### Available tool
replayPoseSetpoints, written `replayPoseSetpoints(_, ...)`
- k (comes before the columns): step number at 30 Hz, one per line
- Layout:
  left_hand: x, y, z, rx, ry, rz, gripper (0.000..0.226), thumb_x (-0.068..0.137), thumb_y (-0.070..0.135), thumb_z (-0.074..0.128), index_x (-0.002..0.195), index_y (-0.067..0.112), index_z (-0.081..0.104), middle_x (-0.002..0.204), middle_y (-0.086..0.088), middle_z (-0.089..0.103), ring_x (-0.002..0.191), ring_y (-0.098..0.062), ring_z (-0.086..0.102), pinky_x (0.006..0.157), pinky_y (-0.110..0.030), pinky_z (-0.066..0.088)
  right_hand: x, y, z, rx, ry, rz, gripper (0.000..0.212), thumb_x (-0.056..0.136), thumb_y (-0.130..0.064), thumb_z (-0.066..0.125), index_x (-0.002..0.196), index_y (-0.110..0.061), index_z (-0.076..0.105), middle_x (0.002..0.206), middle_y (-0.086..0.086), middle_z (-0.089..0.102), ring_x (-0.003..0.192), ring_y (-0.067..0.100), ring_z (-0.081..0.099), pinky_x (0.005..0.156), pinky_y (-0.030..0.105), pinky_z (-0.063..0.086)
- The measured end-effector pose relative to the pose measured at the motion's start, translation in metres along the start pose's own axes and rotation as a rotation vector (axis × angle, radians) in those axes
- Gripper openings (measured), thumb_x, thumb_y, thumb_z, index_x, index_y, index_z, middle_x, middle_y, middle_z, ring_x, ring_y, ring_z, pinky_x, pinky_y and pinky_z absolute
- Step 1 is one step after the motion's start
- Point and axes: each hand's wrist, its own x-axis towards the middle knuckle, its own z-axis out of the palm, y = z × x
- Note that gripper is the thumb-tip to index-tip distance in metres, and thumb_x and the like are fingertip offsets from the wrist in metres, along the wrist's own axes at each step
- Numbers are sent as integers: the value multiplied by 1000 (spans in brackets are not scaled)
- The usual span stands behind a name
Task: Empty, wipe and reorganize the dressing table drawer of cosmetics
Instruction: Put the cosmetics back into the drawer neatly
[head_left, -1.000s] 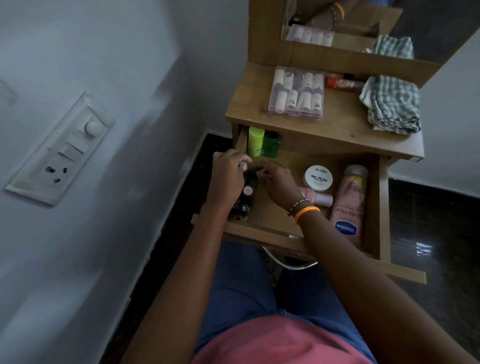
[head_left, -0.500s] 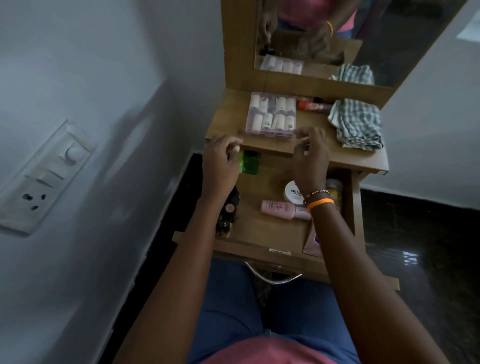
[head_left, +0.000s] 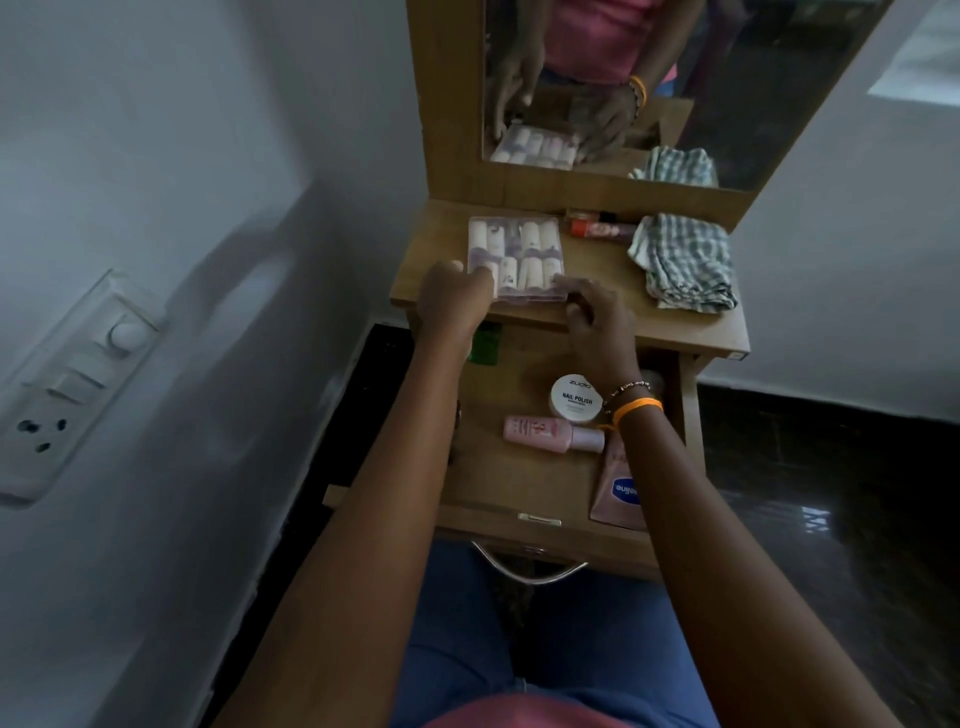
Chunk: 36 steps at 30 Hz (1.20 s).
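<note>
Clear plastic box (head_left: 515, 258) of small white bottles sits at the tabletop's (head_left: 691, 332) front edge; the left hand (head_left: 451, 300) grips its near left corner, the right hand (head_left: 597, 322) pinches its right corner with curled fingers, above the open drawer (head_left: 519, 478)

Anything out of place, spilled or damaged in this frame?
Nothing spilled or damaged. Two minor oddities: the checked cloth lies crumpled on the tabletop, and the pink bottle lies on its side in the open drawer.
</note>
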Motion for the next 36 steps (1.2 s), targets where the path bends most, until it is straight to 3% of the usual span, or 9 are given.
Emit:
replayPoseSetpoints(2,-1,2,-3,-83,-14,-54,37,95,27,48,121,3,58,116,-8,64,93,-20,60,60,-24,43,-2,1,-1,43,25,5,28,85,-3,48,105,-9,67,108,9,69,102,27,60,87,39,48)
replayPoseSetpoints(8,-10,1,-17,-287,-108,-217,18,94,8,51,110,2,57,69,0,47,58,-8,41,65,-23,41,-9,-6,-2,102,76,49,19,91,-14,49,86,-4,64,93,9,70,89,24,58,82,42,44)
replayPoseSetpoints(18,-46,5,-36,-133,-177,-33,14,94,18,51,82,16,58,66,2,50,56,-8,39,56,-22,34,-18,-18,-18,301,47,126,18,87,-25,50,84,-8,56,83,8,61,75,17,56,69,39,46)
replayPoseSetpoints(21,-65,-6,-39,-189,-258,-13,13,93,15,52,89,13,64,68,-1,52,55,-9,40,53,-21,33,-33,-23,-26,392,-3,120,11,88,-28,54,95,-20,53,109,13,55,90,13,55,75,28,50)
replayPoseSetpoints(24,-85,-17,-33,-261,-339,-60,14,94,11,52,88,13,64,74,-3,56,57,-7,41,51,-18,33,-49,-26,-42,589,-130,238,19,84,-35,53,103,-33,50,125,12,48,110,22,55,86,34,51)
replayPoseSetpoints(27,-98,-28,-26,-257,-443,-112,18,95,11,50,106,11,63,78,2,58,57,-4,43,50,-14,35,-64,-19,-60,824,-318,480,25,92,-29,48,118,-30,48,120,4,56,102,18,61,78,30,51)
replayPoseSetpoints(30,-104,-45,-19,-232,-510,-153,40,94,14,52,134,12,49,85,3,60,59,-3,46,48,-13,37,-77,-5,-72,771,-383,607,35,95,-25,45,130,-20,45,124,6,57,106,18,60,82,29,51)
replayPoseSetpoints(33,-111,-58,-15,-197,-531,-218,62,93,16,53,148,16,24,81,1,57,60,-5,45,51,-18,38,-88,5,-75,704,-437,700,25,97,-15,41,120,-12,51,97,7,65,72,9,69,61,19,56)
replayPoseSetpoints(36,-112,-64,-11,-103,-521,-252,51,95,15,47,144,12,33,72,0,51,59,-7,42,51,-20,35,-96,13,-70,647,-569,777,19,96,-10,41,111,-11,54,89,10,64,64,9,67,55,17,55)
